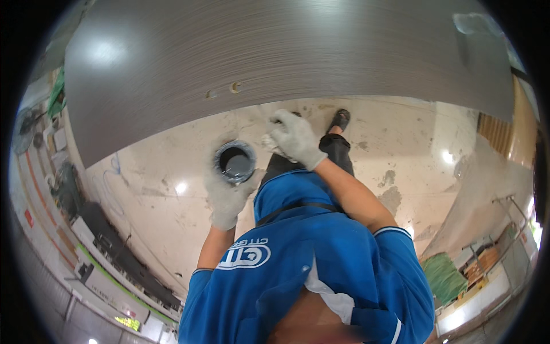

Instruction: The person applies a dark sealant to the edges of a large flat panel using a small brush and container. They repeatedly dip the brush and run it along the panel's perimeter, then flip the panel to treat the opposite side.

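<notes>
My left hand, in a pale grey work glove, is closed round a small open can with a dark rim. Dark grey contents show inside the can. To its right, my right hand, gloved too, has its fingers curled in. Something whitish seems to sit at those fingers, but its kind is not clear. Beyond both hands lies a large grey wood-grain panel, whose near edge passes just ahead of them. Two small cutouts pierce it near that edge.
Below is a stained, pale floor, with my shoe near the panel edge. A thin hose loops at left, beside a long machine. A fan stands far left; a green cover lies at right.
</notes>
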{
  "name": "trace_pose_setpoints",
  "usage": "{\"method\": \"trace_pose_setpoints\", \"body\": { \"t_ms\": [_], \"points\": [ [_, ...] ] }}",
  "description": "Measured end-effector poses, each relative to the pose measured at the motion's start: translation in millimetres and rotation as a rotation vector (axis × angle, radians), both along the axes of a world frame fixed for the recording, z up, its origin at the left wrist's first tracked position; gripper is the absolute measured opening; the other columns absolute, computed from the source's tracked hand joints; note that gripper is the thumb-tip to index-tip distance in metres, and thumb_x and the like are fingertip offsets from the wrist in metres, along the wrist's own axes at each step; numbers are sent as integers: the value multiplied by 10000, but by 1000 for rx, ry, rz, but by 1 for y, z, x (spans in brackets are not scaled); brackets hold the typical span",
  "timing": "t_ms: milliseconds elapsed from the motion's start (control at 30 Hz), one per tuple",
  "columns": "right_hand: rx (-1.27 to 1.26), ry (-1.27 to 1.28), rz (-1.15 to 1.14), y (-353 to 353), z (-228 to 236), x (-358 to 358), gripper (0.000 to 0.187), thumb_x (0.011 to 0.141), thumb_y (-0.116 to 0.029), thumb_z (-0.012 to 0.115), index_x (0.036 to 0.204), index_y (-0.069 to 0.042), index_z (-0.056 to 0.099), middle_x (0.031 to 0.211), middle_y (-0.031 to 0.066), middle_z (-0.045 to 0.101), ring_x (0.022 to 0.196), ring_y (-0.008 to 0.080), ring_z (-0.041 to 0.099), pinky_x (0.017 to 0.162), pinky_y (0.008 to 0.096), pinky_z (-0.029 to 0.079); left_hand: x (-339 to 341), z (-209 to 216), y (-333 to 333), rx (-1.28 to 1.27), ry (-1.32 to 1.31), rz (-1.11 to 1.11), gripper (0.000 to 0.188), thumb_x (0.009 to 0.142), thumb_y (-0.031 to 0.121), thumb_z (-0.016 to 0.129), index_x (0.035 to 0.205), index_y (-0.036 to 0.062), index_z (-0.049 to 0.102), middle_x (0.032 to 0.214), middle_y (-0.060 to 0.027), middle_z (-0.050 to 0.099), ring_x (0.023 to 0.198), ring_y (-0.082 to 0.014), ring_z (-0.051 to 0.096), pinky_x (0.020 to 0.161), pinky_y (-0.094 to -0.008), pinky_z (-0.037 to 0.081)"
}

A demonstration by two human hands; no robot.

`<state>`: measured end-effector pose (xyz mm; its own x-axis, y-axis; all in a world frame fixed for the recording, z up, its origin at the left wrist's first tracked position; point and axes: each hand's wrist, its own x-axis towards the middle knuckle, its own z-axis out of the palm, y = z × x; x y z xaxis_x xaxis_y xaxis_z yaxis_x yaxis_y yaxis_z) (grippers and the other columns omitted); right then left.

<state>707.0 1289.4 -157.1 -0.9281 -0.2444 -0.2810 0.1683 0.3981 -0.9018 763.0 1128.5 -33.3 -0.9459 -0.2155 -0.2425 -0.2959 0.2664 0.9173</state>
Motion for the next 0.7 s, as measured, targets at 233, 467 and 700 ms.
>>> {"method": "trace_pose_setpoints", "body": {
  "t_ms": [233, 467, 700],
  "points": [
    [101, -135, -180, 56, 8, 6, 332, 936, -371, 620, 1043, -66, 698, 987, 170, 711, 931, 354, 687, 803, 408, 529, 2, 9, 7, 118, 73, 21, 788, 671, 104, 914, 1327, 11, 488, 1240, -129, 591, 1121, -204, 604, 934, -346, 532],
    [155, -30, -392, 153, 28, 8, 266, 955, -252, 671, 1030, 3, 669, 907, 84, 691, 830, 163, 646, 752, 317, 517, 9, 5, 31, 45, 85, -149, 760, 682, 85, 893, 1326, 26, 495, 1199, -125, 611, 1060, -228, 651, 930, -345, 535],
    [90, -21, -246, 161, 33, 8, 208, 934, -157, 684, 1027, 28, 659, 891, 62, 678, 836, 116, 613, 776, 273, 496, 35, -3, 39, 12, 174, -136, 818, 698, 89, 893, 1374, 7, 440, 1172, -114, 608, 1082, -185, 627, 932, -312, 530]
  ]
}}
